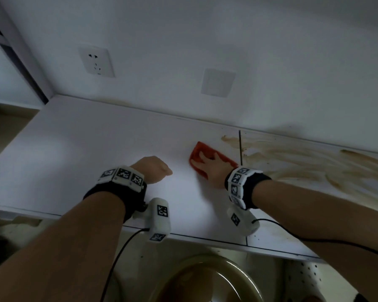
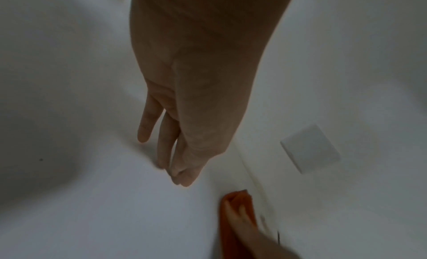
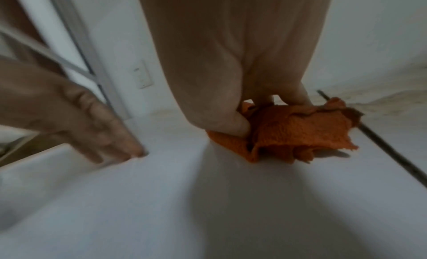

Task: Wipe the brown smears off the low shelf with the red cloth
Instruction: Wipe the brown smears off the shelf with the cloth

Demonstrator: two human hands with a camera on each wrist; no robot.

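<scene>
Red cloth (image 1: 207, 159): lying bunched on the white shelf (image 1: 85, 138), just left of a dark seam (image 1: 240, 147).
Right hand (image 1: 214, 168): pressing down on it, thumb and fingers curling into the folds.
Left hand (image 1: 154, 168): resting fingertips on the shelf, fingers straight (holding nothing).
Brown smears (image 1: 303, 162): spreading right of the seam.

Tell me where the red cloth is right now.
In the head view the red cloth lies on the white shelf under the right hand, just left of the dark seam and the brown smears.
</scene>
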